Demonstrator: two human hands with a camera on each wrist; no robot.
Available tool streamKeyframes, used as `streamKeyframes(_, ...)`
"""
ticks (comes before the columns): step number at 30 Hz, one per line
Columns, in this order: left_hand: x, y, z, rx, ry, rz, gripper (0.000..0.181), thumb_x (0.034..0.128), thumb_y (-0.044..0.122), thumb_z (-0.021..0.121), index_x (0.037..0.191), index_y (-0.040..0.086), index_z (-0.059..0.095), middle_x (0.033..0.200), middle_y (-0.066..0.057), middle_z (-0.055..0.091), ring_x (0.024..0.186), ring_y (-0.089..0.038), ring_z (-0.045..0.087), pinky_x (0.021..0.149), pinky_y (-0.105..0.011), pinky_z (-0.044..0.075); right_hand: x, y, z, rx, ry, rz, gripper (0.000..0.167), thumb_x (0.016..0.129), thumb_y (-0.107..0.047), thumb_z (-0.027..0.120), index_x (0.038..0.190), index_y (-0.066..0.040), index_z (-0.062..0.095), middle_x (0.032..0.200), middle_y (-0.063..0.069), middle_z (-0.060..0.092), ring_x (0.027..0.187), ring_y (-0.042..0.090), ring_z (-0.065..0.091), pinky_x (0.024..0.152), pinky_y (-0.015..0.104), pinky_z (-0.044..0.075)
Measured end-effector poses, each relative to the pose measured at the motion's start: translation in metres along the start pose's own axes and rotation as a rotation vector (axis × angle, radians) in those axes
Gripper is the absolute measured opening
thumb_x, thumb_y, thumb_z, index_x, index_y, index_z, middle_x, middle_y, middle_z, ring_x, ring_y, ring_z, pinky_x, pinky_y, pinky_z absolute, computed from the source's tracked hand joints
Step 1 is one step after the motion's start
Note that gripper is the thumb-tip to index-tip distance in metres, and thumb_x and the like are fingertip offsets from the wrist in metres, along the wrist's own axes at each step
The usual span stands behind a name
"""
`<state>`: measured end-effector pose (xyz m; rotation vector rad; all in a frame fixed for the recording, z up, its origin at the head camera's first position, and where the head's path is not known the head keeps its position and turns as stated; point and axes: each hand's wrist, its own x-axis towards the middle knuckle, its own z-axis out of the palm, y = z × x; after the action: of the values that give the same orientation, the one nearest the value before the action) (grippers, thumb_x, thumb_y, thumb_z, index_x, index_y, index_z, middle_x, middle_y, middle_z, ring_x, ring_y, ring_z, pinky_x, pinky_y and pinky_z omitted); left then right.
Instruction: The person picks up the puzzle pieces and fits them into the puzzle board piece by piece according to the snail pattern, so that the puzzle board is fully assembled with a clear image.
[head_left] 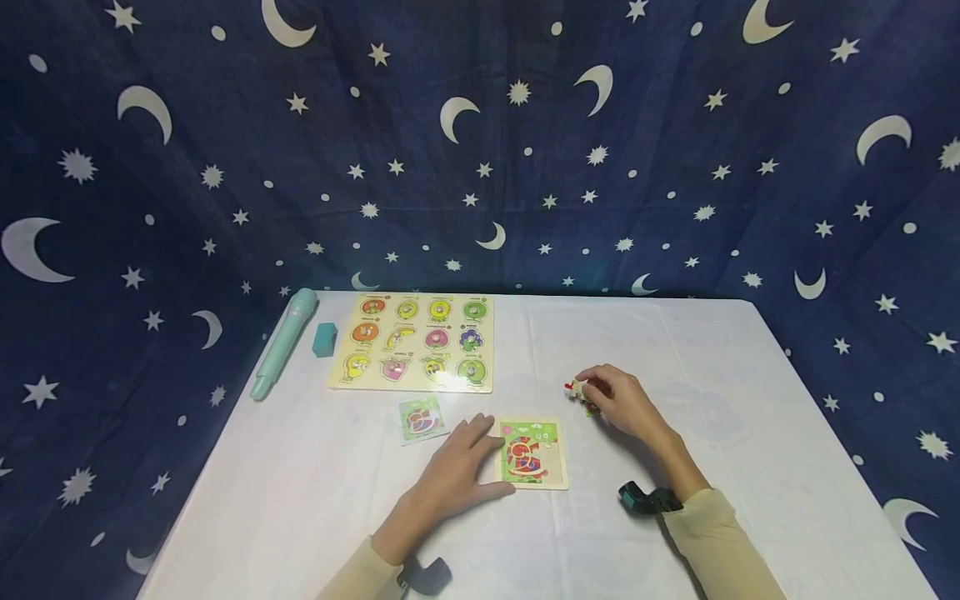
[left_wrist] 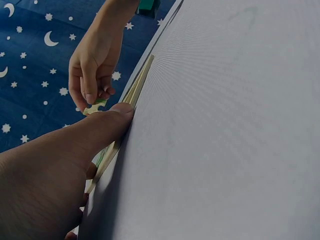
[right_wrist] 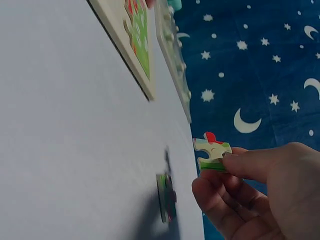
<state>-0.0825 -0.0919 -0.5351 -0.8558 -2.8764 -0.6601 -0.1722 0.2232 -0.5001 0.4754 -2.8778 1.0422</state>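
My right hand (head_left: 630, 406) pinches a jigsaw puzzle piece (right_wrist: 215, 154) between thumb and fingers, held above the table. The piece is cream, green and red. Below it, another puzzle piece (right_wrist: 166, 197) lies on the white cloth. My left hand (head_left: 450, 473) rests at the left side of a small wooden puzzle board (head_left: 555, 473), its thumb touching the near edge. Red and green pieces fill part of that board; a bare wood patch shows at its right. In the left wrist view, the left thumb (left_wrist: 107, 125) lies against the board's edge.
A small picture card (head_left: 422, 419) lies left of the puzzle board. Behind it is a wooden fruit peg board (head_left: 412, 384), with a blue block (head_left: 325, 340) and a long teal stick-shaped object (head_left: 285, 343) to its left. A starry cloth (head_left: 480, 192) hangs behind the table.
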Motion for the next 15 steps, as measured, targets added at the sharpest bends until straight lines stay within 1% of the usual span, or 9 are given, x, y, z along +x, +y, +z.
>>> streamKeyframes(3, 0.000, 0.000, 0.000, 0.007, 0.003, 0.003, 0.069, 0.0821, 0.065, 0.070, 0.132, 0.018, 0.062, 0.154, -0.009, 0.048, 0.148, -0.027, 0.039, 0.127, -0.039, 0.028, -0.005, -0.006, 0.004, 0.017, -0.016, -0.013, 0.018, 0.097, -0.012, 0.064, 0.113, -0.012, 0.071, 0.096, 0.000, 0.068, 0.078, 0.011, 0.054, 0.066, 0.022, 0.048)
streamKeyframes(8, 0.001, -0.001, 0.001, 0.014, 0.012, 0.010, 0.069, 0.0819, 0.064, 0.070, 0.132, 0.018, 0.062, 0.154, -0.009, 0.048, 0.148, -0.027, 0.039, 0.127, -0.039, 0.028, -0.012, -0.016, 0.009, 0.033, -0.073, -0.042, 0.016, 0.096, -0.011, 0.065, 0.110, -0.013, 0.072, 0.099, -0.002, 0.069, 0.080, 0.007, 0.055, 0.068, 0.021, 0.051)
streamKeyframes(15, 0.001, -0.001, 0.001, 0.008, 0.006, 0.003, 0.068, 0.0820, 0.064, 0.070, 0.132, 0.019, 0.062, 0.154, -0.008, 0.048, 0.148, -0.027, 0.039, 0.127, -0.039, 0.029, -0.019, -0.025, 0.016, 0.059, -0.168, -0.073, 0.014, 0.095, -0.009, 0.065, 0.107, -0.013, 0.071, 0.089, -0.007, 0.063, 0.076, 0.003, 0.052, 0.065, 0.019, 0.050)
